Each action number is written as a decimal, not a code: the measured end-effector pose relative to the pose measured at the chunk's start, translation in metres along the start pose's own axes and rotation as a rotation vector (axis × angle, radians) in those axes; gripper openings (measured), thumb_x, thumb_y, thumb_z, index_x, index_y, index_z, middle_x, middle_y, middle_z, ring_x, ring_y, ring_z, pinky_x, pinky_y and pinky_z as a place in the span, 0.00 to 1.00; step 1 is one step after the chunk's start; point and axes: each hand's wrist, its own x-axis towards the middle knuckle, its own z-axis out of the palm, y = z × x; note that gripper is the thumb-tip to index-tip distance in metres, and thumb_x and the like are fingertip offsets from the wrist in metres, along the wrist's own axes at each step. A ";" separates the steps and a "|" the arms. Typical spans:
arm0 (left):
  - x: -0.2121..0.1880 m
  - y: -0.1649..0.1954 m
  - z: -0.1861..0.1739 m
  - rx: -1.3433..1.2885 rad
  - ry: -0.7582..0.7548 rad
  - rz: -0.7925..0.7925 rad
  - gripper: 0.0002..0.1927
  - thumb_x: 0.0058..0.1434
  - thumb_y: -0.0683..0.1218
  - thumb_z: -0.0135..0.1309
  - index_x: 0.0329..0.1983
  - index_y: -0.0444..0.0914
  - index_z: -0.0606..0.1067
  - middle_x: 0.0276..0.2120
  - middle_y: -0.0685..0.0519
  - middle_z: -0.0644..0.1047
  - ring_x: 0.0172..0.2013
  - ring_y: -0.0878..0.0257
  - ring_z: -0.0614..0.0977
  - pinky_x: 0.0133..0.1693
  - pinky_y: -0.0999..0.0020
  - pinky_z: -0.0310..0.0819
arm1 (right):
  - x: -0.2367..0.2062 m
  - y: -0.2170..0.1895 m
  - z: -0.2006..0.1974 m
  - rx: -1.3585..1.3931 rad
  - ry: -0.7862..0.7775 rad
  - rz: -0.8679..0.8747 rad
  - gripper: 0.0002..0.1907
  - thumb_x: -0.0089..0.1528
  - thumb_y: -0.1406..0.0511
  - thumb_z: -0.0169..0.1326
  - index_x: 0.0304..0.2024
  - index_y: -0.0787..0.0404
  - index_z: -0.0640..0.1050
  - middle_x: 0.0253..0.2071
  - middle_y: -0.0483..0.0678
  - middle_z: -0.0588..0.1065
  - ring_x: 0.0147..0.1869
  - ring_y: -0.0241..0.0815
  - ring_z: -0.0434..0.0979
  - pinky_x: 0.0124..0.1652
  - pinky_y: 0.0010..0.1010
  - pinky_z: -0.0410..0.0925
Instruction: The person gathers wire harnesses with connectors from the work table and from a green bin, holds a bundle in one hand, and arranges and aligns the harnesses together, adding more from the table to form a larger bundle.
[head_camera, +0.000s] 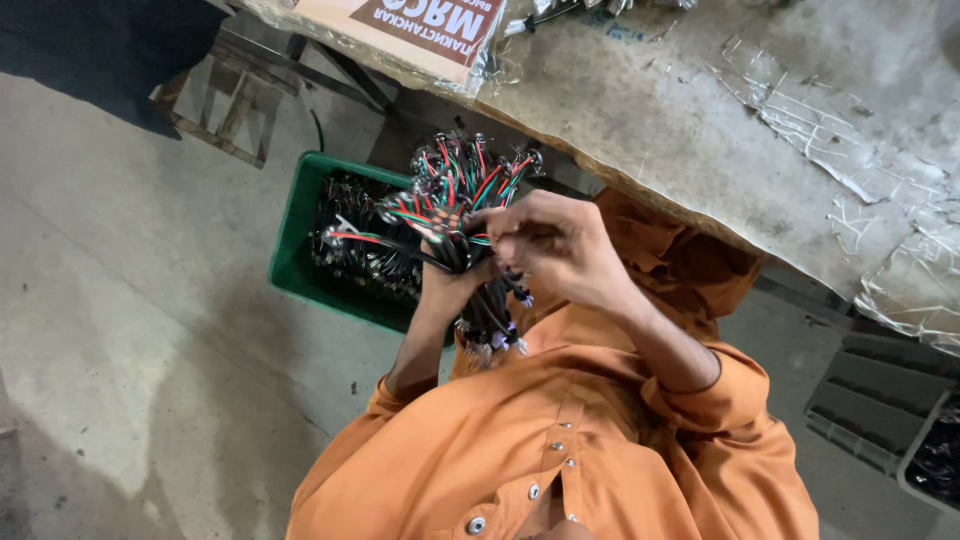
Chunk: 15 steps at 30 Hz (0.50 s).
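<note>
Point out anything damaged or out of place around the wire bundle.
The worktable surface is worn, with clear tape peeling and crinkled across it. The wire bundle in the left hand and right hand looks intact.

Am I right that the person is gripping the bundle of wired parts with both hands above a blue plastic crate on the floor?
Not quite: the crate is green, not blue, as the head view shows. The rest holds: the left hand and right hand both grip the bundle of wired parts above it.
</note>
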 end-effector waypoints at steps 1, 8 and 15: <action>0.000 0.000 -0.002 -0.028 -0.008 -0.023 0.26 0.49 0.33 0.68 0.52 0.33 0.76 0.47 0.52 0.81 0.48 0.64 0.82 0.52 0.66 0.80 | -0.001 -0.003 0.001 -0.179 0.004 -0.117 0.07 0.62 0.72 0.61 0.40 0.65 0.75 0.42 0.45 0.77 0.44 0.34 0.80 0.42 0.27 0.75; 0.003 0.006 0.002 0.164 -0.118 0.018 0.30 0.43 0.33 0.68 0.52 0.35 0.77 0.47 0.51 0.81 0.47 0.63 0.82 0.50 0.64 0.79 | 0.000 -0.021 0.012 -0.877 0.132 -0.399 0.11 0.55 0.70 0.65 0.36 0.64 0.76 0.33 0.50 0.73 0.34 0.48 0.77 0.34 0.34 0.71; -0.016 0.037 -0.001 -0.270 -0.165 -0.352 0.30 0.44 0.33 0.66 0.54 0.38 0.76 0.41 0.53 0.79 0.45 0.63 0.80 0.51 0.65 0.75 | 0.007 -0.010 -0.027 -0.399 0.158 -0.059 0.10 0.52 0.71 0.60 0.28 0.63 0.69 0.27 0.41 0.69 0.32 0.28 0.66 0.32 0.21 0.61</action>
